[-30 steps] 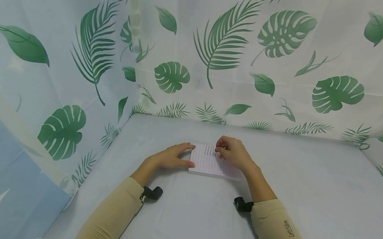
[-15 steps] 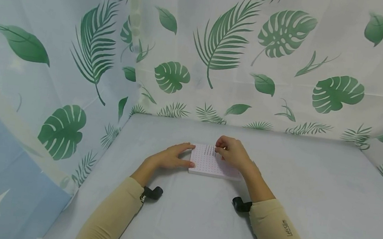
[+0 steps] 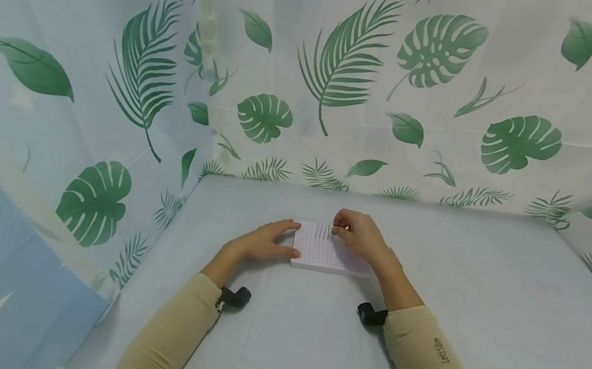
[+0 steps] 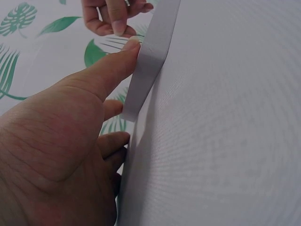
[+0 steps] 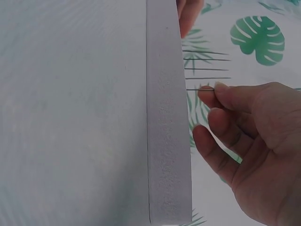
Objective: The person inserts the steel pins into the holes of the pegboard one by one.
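Note:
A white board (image 3: 322, 262) with a grid of small dots lies flat on the table. Several thin dark pins (image 5: 207, 69) stand upright in a row near its far side. My right hand (image 3: 360, 235) pinches the pin (image 5: 195, 89) at the row's right end between thumb and index finger; its lower end meets the board's top, and the other fingers are loosely bent. At the board's left side, my left hand (image 3: 264, 242) steadies it with extended fingers, the thumb (image 4: 124, 59) resting at the top edge near the front corner.
A pale cloth covers the table (image 3: 278, 341) around the board. Behind it hangs a white curtain (image 3: 447, 159) printed with green leaves, and another hanging sheet (image 3: 166, 72) closes the left side. Black wrist cameras (image 3: 237, 298) sit under both forearms.
Both hands keep their places at the board, and the right hand still pinches the end pin. The right forearm has shifted slightly left; the head view has drifted a little.

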Motion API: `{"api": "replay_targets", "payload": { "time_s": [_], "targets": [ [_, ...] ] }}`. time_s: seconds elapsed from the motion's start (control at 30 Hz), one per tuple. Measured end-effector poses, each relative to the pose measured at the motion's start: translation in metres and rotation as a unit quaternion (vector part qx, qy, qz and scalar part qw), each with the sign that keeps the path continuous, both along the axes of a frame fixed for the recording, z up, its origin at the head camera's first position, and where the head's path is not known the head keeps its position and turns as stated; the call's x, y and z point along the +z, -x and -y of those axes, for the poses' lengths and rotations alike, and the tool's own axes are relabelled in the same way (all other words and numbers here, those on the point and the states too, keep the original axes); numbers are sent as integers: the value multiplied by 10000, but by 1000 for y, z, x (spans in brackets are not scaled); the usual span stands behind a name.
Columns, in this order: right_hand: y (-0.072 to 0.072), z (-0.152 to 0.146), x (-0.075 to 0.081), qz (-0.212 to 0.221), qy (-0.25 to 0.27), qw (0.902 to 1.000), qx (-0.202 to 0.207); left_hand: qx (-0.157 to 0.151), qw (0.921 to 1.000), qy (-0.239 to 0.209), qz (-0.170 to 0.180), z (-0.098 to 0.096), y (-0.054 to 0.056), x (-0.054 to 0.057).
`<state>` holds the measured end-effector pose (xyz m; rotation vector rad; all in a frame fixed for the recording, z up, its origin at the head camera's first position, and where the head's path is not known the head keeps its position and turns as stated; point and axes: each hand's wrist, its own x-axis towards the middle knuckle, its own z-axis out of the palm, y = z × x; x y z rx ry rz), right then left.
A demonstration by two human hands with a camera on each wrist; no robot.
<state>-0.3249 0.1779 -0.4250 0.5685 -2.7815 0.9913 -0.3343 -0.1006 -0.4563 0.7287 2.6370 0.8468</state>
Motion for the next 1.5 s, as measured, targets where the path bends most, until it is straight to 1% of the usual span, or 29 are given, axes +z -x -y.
{"api": "replay_targets", "payload": {
  "time_s": [0.27, 0.43, 0.6, 0.8, 0.97, 1.1, 1.27, 1.5],
  "targets": [
    [1, 1, 2, -15, -191, 9998, -72, -94, 9999, -112, -32, 0, 0, 1],
    [2, 2, 2, -52, -348, 9993, -102, -82, 9999, -75, -2, 0, -1, 2],
    [3, 4, 3, -29, -339, 9994, -117, -70, 10000, -63, 0, 0, -2, 2],
    [4, 2, 2, -20, -330, 9993, -151, -84, 9999, -114, -9, 0, 0, 1],
    [5, 0, 0, 19, -189, 9998, -95, -98, 9999, -86, -23, 0, 1, -1],
    [6, 1, -1, 176, -67, 9998, -25, -103, 9999, -70, -31, 2, 2, -1],
    [5, -1, 1, 432, 116, 9990, 54, -122, 9999, -89, -49, 2, 2, -2],
    [2, -4, 3, 506, 11, 9986, 149, -77, 10000, -25, -35, 1, 1, 0]
  ]
}}
